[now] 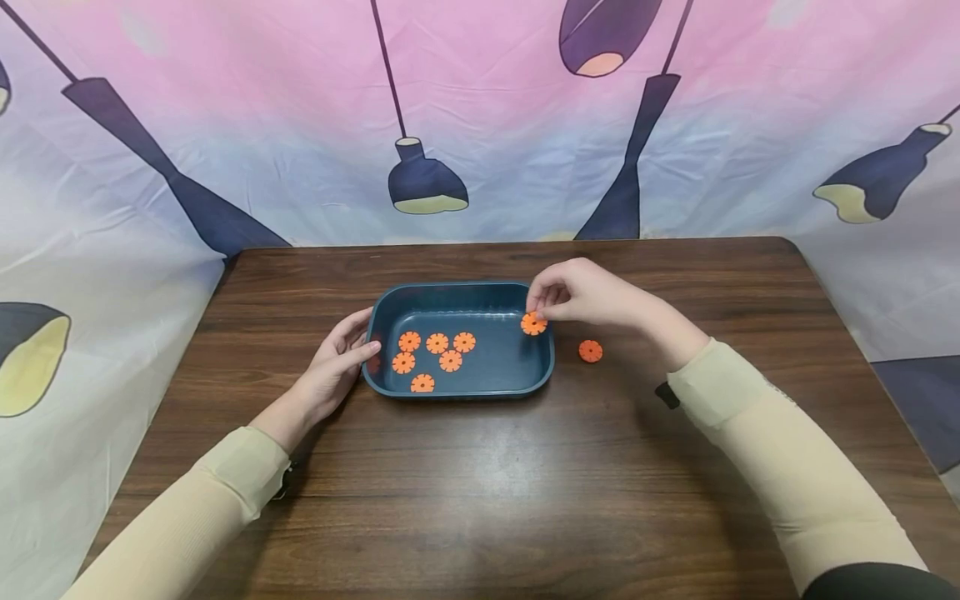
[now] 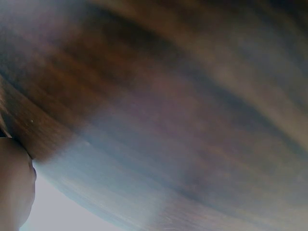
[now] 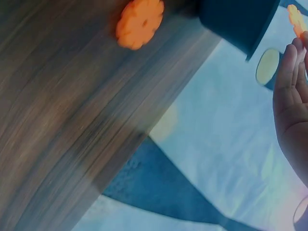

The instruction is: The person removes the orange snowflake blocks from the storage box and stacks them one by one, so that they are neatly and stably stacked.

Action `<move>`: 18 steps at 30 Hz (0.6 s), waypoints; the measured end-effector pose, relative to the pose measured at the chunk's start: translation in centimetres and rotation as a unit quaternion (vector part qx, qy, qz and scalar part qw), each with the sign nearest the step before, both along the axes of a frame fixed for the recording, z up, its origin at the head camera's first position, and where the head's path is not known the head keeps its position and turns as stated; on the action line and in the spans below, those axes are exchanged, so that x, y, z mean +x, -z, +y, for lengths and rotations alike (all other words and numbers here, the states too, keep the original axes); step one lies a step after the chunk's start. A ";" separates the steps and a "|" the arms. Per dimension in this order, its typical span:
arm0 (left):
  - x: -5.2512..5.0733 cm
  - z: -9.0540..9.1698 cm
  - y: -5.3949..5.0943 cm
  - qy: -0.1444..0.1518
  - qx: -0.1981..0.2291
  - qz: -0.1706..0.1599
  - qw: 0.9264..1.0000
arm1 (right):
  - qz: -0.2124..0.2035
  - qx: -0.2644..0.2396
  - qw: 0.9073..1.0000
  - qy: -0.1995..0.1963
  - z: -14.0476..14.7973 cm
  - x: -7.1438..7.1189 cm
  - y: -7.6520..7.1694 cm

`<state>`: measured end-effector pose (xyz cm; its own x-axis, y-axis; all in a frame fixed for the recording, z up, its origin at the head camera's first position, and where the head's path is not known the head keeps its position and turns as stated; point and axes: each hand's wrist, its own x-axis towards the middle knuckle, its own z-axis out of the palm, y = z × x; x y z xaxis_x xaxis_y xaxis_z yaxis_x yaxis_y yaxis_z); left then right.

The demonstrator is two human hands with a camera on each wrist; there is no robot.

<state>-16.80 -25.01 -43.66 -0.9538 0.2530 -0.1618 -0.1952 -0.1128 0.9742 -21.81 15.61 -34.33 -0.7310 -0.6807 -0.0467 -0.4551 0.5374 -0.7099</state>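
My right hand (image 1: 576, 292) pinches an orange notched disc (image 1: 534, 323) over the right end of a dark blue tray (image 1: 495, 383). The same disc (image 3: 296, 20) shows at the fingertips of the right hand (image 3: 292, 101) in the right wrist view. Several orange discs (image 1: 437, 342) lie in the tray's left half. With its thumb on the rim, my left hand (image 1: 330, 371) grips the tray's left end. One more orange disc (image 1: 591, 351) lies on the table right of the tray, also seen as a disc (image 3: 140, 23) in the right wrist view.
The brown wooden table (image 1: 420, 492) extends around the tray. Behind its far edge hangs a pink and blue cloth (image 1: 495, 100) printed with lamps. In the left wrist view, the blurred table (image 2: 144, 96) fills most of the picture.
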 end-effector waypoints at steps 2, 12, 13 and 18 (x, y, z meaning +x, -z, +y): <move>0.0 0.0 0.0 0.000 0.000 0.000 1.000 | -0.003 -0.003 1.000 0.007 0.8 -0.1 0.0; 0.1 0.0 0.0 0.001 -0.005 -0.002 1.000 | -0.004 0.017 0.999 0.033 3.8 0.0 1.1; 0.1 -0.1 0.0 0.001 -0.004 -0.002 1.000 | -0.008 0.019 0.999 0.039 4.0 0.0 1.3; 0.0 0.0 0.0 0.001 0.001 -0.001 1.000 | -0.024 0.022 0.998 0.063 5.0 0.3 2.5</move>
<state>-16.79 -25.05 -43.70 -0.9532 0.2548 -0.1626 -0.1967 -0.1145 0.9738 -21.55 20.62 -36.79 -0.8066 -0.5805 -0.1108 -0.3484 0.6186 -0.7043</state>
